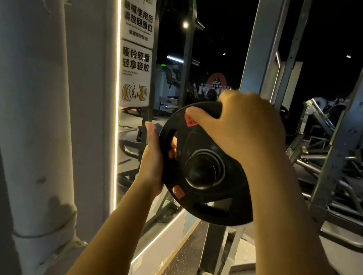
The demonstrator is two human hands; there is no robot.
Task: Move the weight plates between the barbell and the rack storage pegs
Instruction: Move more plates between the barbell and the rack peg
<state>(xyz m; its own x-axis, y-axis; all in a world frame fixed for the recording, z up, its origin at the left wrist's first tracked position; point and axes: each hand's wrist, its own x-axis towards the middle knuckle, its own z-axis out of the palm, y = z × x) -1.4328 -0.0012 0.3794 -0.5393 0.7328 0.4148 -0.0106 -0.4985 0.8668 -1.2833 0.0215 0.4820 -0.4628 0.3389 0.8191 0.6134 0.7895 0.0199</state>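
Black weight plate (207, 163) is held btwn both hands, seated on peg (201, 174) thru its centre hole. Left hand (154, 159) is curled into side grip slot; right hand (241, 126) is clamped over top rim.

Weight plate (205, 177): black, two red labels. Wall signs (137, 40): white, black lettering, yellow-and-black dumbbell drawings. Rack upright (351, 126): grey, numbered. Floor (185, 268): dark, speckled.
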